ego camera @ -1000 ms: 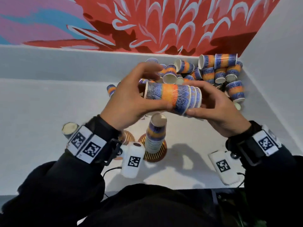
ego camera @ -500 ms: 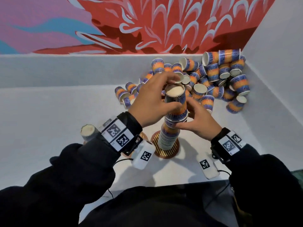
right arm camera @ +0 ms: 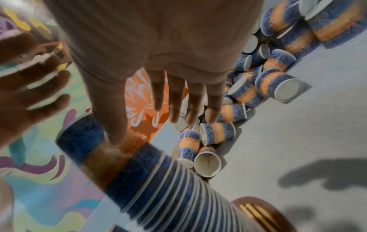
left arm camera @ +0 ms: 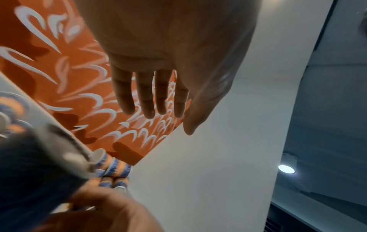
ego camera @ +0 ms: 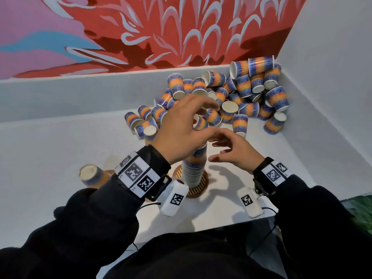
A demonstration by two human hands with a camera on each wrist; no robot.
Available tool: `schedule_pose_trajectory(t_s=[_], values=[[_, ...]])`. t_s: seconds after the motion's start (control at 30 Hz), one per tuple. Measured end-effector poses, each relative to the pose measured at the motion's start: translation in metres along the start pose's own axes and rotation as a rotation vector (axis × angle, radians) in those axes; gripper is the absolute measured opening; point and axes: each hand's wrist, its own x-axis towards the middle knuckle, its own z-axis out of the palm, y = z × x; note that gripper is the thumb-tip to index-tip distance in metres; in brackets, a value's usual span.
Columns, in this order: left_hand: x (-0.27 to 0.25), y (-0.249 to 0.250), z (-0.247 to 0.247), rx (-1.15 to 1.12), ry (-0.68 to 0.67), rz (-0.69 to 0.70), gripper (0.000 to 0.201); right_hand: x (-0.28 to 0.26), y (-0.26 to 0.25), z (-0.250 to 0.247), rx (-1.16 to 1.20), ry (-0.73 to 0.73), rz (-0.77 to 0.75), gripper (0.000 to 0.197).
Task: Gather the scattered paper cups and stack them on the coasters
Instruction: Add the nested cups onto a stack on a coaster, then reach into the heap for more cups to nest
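White tabletop (ego camera: 60, 150) in a white-walled corner, red-pink floral mural (ego camera: 161, 31) across top of frame. Left hand (ego camera: 181, 131) centre frame, fingers spread and relaxed, holding nothing, hovering over top of tall cup stack (ego camera: 194, 168); contact with stack top hidden by palm. Right hand (ego camera: 235, 152) just right of it, fingers loosely splayed, also empty, beside stack but apart from it. Right wrist view: stack (right arm camera: 158, 180) of many nested blue-orange cups, upside down, standing on round brown slatted coaster (right arm camera: 264, 211), lower right. Second, shorter stack (ego camera: 91, 175) lower left of head view, coaster under it mostly hidden by left wrist. Loose cup pile (ego camera: 231, 97) upper right, jammed into corner, dozens lying on sides and tumbled over each other.

Progress, judged: well started, far from done. One tall stack built, one short stack begun, bulk of cups not yet gathered. Next likely a reach into pile.

Writing: none readable on cups. Black-white square marker tags (ego camera: 138, 176) on wrist bands, no legible text.
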Motion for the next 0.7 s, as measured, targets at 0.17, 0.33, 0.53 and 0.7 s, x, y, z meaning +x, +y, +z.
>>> schedule_pose_trajectory(t_s=[0.17,0.33,0.53,0.7], values=[[0.039,0.033,0.052,0.113,-0.016,0.130,0.036,0.011,0.026,-0.048,-0.038,0.116,0.047,0.035],[0.069,0.038,0.128,0.217,-0.126,0.019,0.043,0.016,0.065,-0.113,-0.051,0.348,0.117,0.031],[0.089,-0.010,0.208,0.149,-0.290,-0.316,0.063,0.038,0.133,-0.191,-0.046,0.684,0.288,0.052],[0.099,-0.055,0.243,0.080,-0.234,-0.542,0.078,0.062,0.168,-0.226,-0.012,0.709,0.366,0.071]])
